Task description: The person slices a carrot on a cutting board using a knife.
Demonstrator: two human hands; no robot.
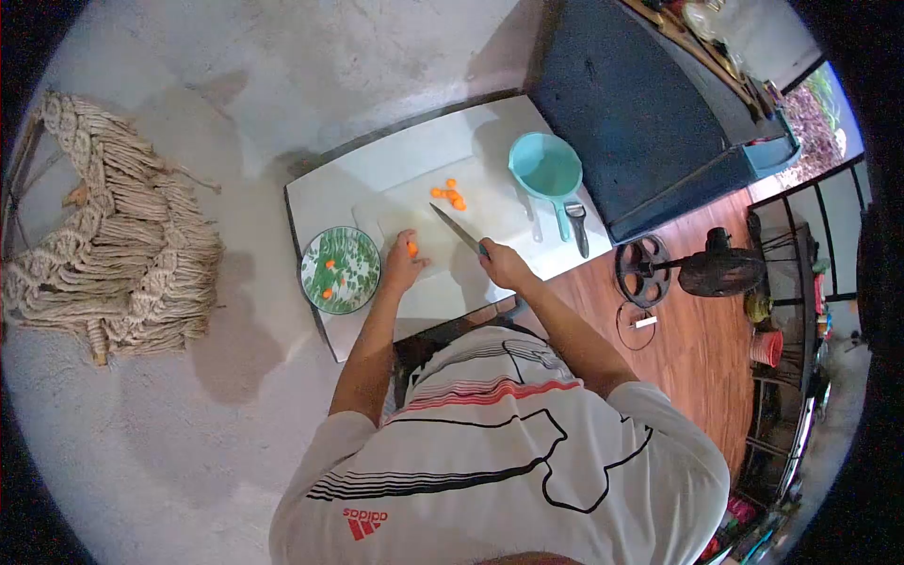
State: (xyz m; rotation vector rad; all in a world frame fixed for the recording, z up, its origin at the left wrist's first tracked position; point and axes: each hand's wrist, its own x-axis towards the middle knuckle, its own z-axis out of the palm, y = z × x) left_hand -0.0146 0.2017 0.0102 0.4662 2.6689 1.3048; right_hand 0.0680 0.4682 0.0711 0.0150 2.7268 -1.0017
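My right hand (507, 265) is wrapped around the handle of a kitchen knife (455, 226), its blade angled toward the upper left over a white cutting board (480, 184). Left of the knife, my left hand (405, 265) grips a small orange piece of carrot (412, 250) against the board, the fingers partly covering it. Beyond the knife tip lies a small cluster of cut carrot pieces (457, 199). A green-and-white patterned plate (363, 247) beside my left hand holds a few more orange pieces.
A turquoise pan-shaped container (546, 162) with a handle stands at the table's right side. Next to its handle lies a black-handled peeler (578, 232). A dark blue cabinet (631, 113) borders the table on the right. A black fan (720, 268) stands on the wooden floor.
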